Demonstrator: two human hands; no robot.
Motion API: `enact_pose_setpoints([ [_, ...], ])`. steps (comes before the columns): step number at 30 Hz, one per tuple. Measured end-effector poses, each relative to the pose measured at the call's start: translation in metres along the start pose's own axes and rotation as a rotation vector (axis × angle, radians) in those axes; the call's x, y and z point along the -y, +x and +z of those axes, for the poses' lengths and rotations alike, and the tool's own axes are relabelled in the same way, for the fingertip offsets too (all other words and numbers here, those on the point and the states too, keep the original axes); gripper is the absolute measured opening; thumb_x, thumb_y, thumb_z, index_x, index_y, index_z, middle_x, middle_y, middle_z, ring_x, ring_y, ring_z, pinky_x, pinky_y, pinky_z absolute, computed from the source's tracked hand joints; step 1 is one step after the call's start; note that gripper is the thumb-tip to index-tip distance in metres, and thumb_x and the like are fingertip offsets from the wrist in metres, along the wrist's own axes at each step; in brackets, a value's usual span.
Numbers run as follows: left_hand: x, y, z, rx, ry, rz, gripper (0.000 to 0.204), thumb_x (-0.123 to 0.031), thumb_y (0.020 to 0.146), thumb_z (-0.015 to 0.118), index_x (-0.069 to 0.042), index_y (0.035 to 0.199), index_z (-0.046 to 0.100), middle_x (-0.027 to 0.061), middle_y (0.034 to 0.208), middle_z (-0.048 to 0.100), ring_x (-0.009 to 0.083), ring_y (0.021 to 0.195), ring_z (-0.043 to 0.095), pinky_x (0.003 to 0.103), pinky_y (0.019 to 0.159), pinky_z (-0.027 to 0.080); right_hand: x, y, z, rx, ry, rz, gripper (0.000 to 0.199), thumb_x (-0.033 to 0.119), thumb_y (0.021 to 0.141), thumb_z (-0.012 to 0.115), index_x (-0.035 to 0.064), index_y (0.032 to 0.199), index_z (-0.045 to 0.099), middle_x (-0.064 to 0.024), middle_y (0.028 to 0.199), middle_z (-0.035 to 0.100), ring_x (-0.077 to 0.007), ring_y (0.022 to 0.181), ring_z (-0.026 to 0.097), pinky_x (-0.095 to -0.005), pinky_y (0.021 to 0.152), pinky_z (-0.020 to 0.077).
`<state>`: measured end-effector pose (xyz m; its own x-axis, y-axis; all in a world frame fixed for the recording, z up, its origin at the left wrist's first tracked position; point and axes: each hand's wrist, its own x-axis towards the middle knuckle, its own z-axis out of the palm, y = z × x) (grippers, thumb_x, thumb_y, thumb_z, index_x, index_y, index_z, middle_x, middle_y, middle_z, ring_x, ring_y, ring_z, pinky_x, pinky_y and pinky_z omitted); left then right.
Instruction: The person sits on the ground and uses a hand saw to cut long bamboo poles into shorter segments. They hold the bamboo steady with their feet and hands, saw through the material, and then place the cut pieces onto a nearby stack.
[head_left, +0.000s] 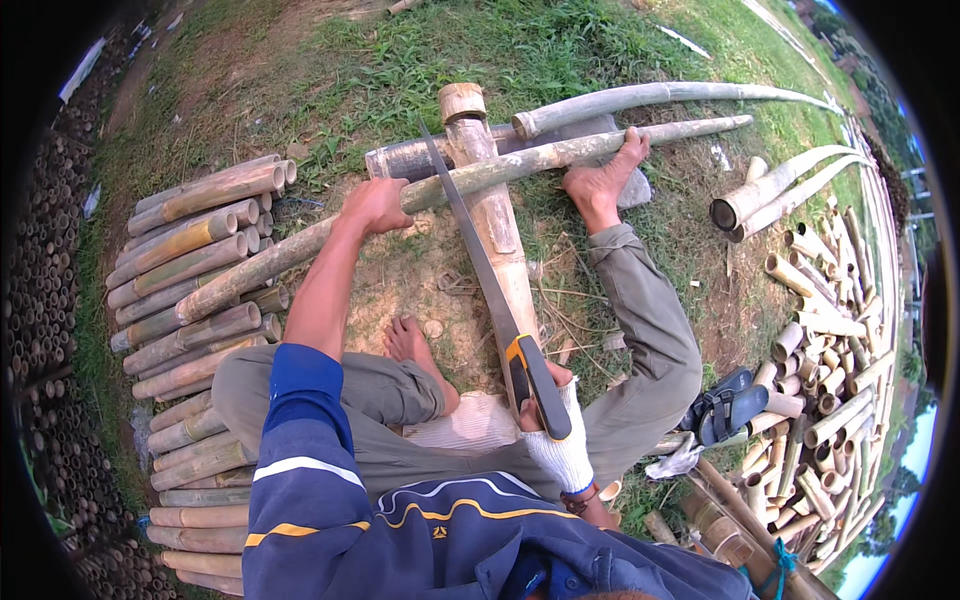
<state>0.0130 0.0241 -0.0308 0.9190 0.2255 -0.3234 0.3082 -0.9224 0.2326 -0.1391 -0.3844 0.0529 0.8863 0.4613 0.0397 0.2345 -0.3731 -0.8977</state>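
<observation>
My bare left hand [376,206] is wrapped around a long bamboo pole [270,258] lying slantwise in front of me. In my right hand [558,448], in a white knit glove, is the black-and-yellow handle of a handsaw [482,262]. Its long blade points away and crosses over the pole, right of my left hand; whether the teeth touch the bamboo I cannot tell. Beneath the pole, a thick bamboo support [492,212] runs away from me. My bare right foot [603,185] presses against the pole farther right.
Cut bamboo lengths [195,330] are stacked at left. Many short pieces [825,370] are heaped at right beside a pair of dark sandals [722,408]. Another long bamboo pole [630,97] lies beyond the one I hold. Grass [400,60] covers the ground ahead.
</observation>
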Motion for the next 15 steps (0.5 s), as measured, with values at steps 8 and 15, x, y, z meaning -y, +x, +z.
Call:
enact_pose_setpoints([
  [8, -0.019, -0.017, -0.013, -0.058, -0.004, -0.025, 0.077, -0.032, 0.076, 0.084, -0.011, 0.148, 0.064, 0.0230, 0.122, 0.077, 0.0407, 0.113, 0.074, 0.049, 0.105, 0.058, -0.028, 0.191, 0.088, -0.068, 0.338, -0.042, 0.057, 0.011, 0.088, 0.073, 0.0050, 0.142, 0.056, -0.0103, 0.112, 0.067, -0.0166, 0.100, 0.066, -0.0335, 0.089, 0.0542],
  [15, -0.007, -0.003, -0.012, 0.015, -0.017, 0.008, 0.085, -0.033, 0.073, 0.084, -0.009, 0.151, 0.062, 0.0245, 0.132, 0.073, 0.0394, 0.122, 0.071, 0.048, 0.111, 0.055, 0.007, -0.027, -0.009, 0.042, 0.071, 0.168, 0.067, -0.002, 0.087, 0.066, 0.0036, 0.150, 0.048, -0.0090, 0.116, 0.062, -0.0143, 0.094, 0.062, -0.0285, 0.088, 0.0516],
])
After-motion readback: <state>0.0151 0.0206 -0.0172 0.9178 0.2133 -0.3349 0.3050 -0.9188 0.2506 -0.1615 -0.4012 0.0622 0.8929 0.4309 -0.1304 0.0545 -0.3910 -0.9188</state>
